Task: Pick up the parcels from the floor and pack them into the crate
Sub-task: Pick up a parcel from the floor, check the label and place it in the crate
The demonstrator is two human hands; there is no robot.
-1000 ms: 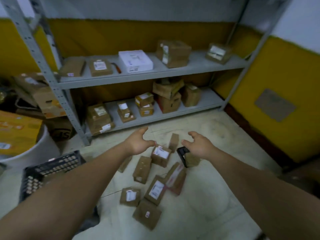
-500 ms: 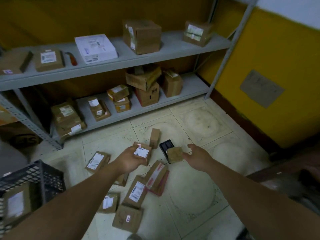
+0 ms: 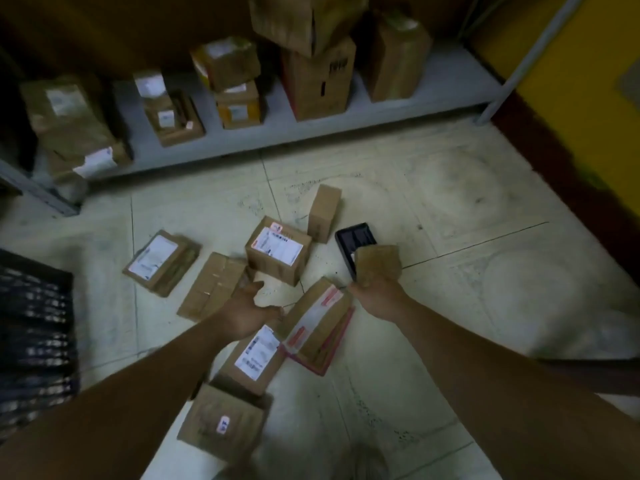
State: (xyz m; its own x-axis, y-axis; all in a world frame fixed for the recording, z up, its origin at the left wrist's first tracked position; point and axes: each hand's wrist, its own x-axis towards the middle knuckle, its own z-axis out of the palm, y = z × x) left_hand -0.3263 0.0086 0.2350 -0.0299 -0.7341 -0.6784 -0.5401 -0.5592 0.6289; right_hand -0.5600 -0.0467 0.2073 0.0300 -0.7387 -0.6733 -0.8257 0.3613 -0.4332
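Several brown cardboard parcels lie scattered on the tiled floor. My right hand [image 3: 375,296] grips a small plain brown parcel [image 3: 378,263] that rests partly on a black flat item [image 3: 355,239]. My left hand [image 3: 249,313] hovers open, thumb spread, between a plain brown parcel [image 3: 211,285] and a red-edged parcel [image 3: 318,323]. Just beyond it stands a labelled box [image 3: 277,249], with a small upright box [image 3: 323,213] behind. A flat labelled parcel [image 3: 159,261] lies further left. Under my left forearm are another labelled parcel [image 3: 259,355] and a box [image 3: 221,420]. The black crate [image 3: 34,323] sits at the left edge.
A grey metal shelf [image 3: 381,109] runs along the back with several cardboard boxes on it, its posts at the left and right. A yellow wall [image 3: 588,98] with a dark base closes the right side. Bare tiles stretch to the right of the parcels.
My view has dropped and moved closer to the floor. My right hand has reached the small brown parcel and closed on it. My left hand has come off the labelled box and sits lower.
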